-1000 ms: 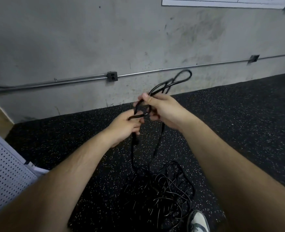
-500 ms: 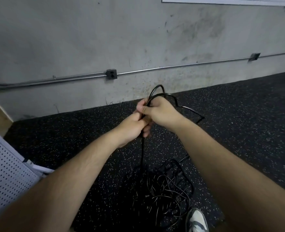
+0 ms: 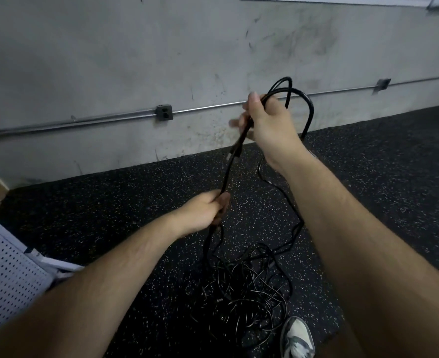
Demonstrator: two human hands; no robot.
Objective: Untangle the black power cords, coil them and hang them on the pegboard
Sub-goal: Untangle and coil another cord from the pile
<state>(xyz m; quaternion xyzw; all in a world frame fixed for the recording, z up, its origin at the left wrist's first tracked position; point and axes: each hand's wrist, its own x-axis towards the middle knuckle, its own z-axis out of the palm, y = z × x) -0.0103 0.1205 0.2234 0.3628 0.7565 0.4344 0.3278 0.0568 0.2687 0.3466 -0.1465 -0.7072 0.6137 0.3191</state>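
Right hand (image 3: 270,122) is up in front of the wall (image 3: 110,60), grip clamped on the cord (image 3: 227,174): thumb on top, fingers curled round it. Two loops (image 3: 310,112) of cord arc out above and to the right of that hand, then drop behind the wrist. Left hand (image 3: 202,210) is lower and closer to the body, grip closed round the same cord. Cord runs nearly straight between the two hands, tilted up to the right. Thicker bit (image 3: 235,152) just below the right hand, blurred, can't tell if it's a plug. Below the left hand the cord drops into the tangle (image 3: 244,293) on the floor (image 3: 97,215), between the two forearms. A second strand (image 3: 301,223) comes down from behind the right wrist into the tangle's right side. Tangle is one dense black heap, cords not separable by eye. Shoe (image 3: 297,337) just right of it at the bottom edge; touching or not, unclear. Pegboard (image 3: 4,275), white, at the lower left edge, well apart from the tangle; leaning or flat, can't tell. Conduit (image 3: 110,120) with outlet box (image 3: 164,112) runs along the wall.
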